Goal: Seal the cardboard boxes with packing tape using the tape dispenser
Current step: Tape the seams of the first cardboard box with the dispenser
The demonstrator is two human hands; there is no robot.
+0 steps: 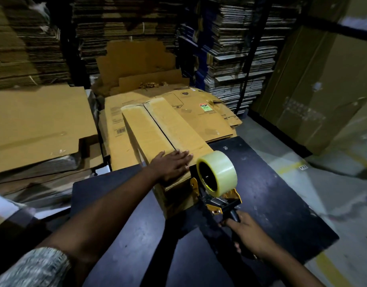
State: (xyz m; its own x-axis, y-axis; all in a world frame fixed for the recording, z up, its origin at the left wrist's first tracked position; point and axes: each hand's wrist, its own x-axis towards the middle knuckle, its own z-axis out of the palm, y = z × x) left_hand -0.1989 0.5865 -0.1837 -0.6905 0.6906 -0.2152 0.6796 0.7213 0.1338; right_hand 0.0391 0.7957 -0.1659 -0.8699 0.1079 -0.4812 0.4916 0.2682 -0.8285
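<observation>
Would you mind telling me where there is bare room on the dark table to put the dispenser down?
The dark table is bare right of the yellow tape dispenser, out to its right edge. It is crowded around the brown cardboard box, where both hands work.

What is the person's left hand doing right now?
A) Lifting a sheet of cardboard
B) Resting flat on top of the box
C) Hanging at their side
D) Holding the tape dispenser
B: the left hand lies with straight fingers on the box, while the right hand grips the tape dispenser.
</observation>
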